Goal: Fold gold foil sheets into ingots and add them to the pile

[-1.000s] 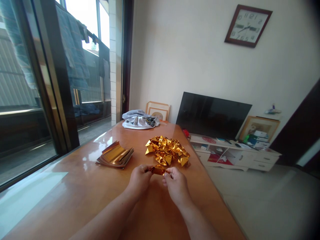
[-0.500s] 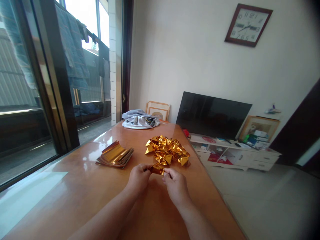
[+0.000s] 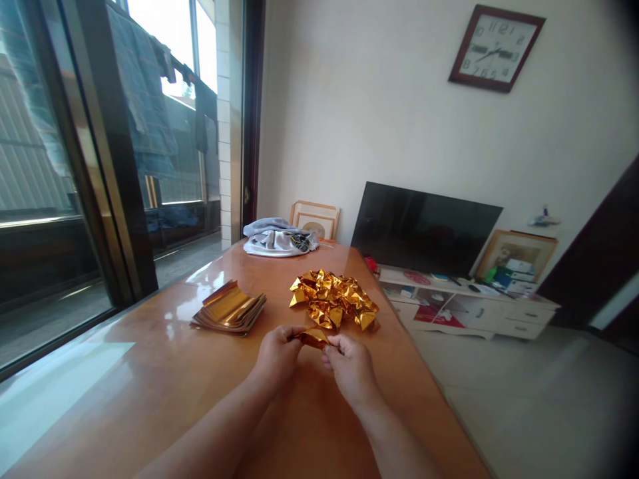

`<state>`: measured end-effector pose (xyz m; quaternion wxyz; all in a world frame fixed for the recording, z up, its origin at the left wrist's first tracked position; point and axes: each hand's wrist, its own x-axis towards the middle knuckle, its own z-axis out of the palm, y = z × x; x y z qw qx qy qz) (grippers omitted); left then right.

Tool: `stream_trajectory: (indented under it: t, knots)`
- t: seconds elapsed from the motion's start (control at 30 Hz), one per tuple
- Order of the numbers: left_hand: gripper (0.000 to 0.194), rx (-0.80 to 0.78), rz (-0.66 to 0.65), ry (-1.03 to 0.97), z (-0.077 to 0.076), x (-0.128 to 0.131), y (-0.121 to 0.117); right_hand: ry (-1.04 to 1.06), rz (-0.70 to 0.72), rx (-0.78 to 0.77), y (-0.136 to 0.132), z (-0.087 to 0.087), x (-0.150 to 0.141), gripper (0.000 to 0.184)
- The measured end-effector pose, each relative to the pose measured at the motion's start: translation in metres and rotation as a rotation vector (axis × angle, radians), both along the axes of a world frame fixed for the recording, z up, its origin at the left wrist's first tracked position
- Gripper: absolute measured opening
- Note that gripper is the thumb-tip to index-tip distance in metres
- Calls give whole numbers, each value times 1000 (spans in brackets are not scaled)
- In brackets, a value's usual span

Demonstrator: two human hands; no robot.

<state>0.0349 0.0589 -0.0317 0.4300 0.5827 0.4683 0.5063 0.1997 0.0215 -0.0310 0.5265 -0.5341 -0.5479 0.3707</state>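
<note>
My left hand (image 3: 277,354) and my right hand (image 3: 349,364) pinch a small folded piece of gold foil paper (image 3: 312,338) between their fingertips, just above the wooden table (image 3: 164,386). Right behind it lies a pile of folded gold foil pieces (image 3: 333,301). A stack of flat gold foil sheets (image 3: 229,310) rests to the left of my hands.
A bundle of grey and white cloth (image 3: 279,239) lies at the table's far end. The table's right edge runs close to my right arm. A dark TV (image 3: 424,229) leans on a white cabinet (image 3: 474,309). Glass sliding doors (image 3: 60,166) stand on the left.
The hands and the foil piece have shifted only slightly; the fingers keep working the foil. Nothing else moved.
</note>
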Motion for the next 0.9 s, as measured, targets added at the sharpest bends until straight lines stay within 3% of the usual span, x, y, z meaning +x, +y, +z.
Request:
stream_trajectory:
  t: [0.23, 0.5, 0.73, 0.9]
  knots:
    - [27, -16, -45, -29, -2, 0, 1, 100, -27, 2, 1, -1, -2, 21]
    - [26, -7, -10, 46, -7, -2, 4, -102, -53, 51, 3, -9, -1, 13]
    - [32, -70, -105, -54, -2, -2, 2, -63, -89, 22, 3, -6, 0, 14]
    - [29, -73, -104, -32, 4, -1, -3, -105, -99, 53, 3, -8, 0, 14]
